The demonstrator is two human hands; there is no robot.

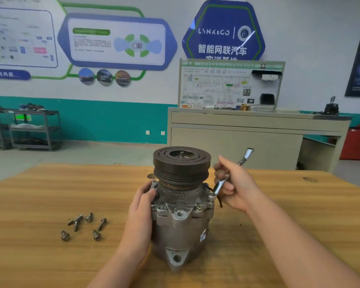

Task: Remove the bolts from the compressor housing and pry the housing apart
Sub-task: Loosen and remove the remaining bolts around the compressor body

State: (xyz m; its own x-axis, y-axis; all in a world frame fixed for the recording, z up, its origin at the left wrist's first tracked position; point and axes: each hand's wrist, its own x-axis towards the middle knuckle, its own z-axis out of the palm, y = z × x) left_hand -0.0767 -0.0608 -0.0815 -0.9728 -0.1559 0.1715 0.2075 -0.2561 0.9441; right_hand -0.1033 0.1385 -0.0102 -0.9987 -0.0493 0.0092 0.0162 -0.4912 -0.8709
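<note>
Wooden tabletop (50,190) carries a grey metal compressor housing (180,223) — left hand (142,206) grips it, right hand (235,185) grasps a chrome wrench (227,179); six loose steel bolts (84,226) lie left of both.

The grey, grimy compressor housing (181,223) stands upright on its end, its dark grooved pulley (181,166) on top. Six loose flanged bolts (85,225) lie scattered just left of it.

auto training workshop | wall posters (116,41) | wiring trainer board (230,85) | parts carts (34,129)
</note>
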